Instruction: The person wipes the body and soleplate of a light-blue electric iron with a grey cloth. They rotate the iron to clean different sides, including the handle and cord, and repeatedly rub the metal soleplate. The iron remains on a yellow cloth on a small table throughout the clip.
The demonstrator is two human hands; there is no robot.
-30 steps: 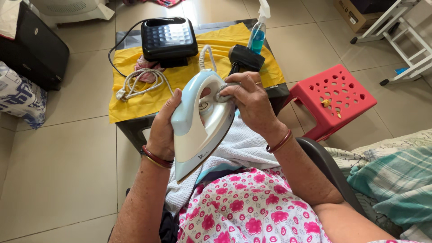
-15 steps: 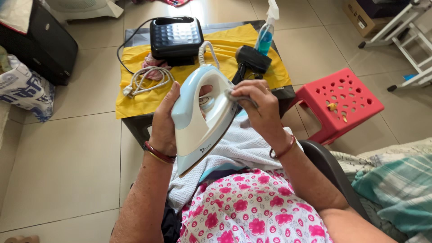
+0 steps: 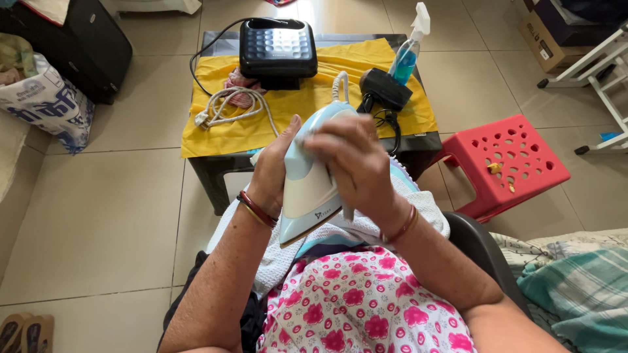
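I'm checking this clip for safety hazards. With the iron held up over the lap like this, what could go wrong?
The clothes iron is held in the air over the lap, gripped by the left hand while the right hand presses on its top; a slip could drop it onto the legs. Its cord rises behind it towards the yellow cloth on the table, close to the spray bottle, so a tug might snag it or tip the bottle.

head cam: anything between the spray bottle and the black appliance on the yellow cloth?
Head view: between the spray bottle and black appliance lies only bare yellow cloth; the iron's cord loop rises just below it.
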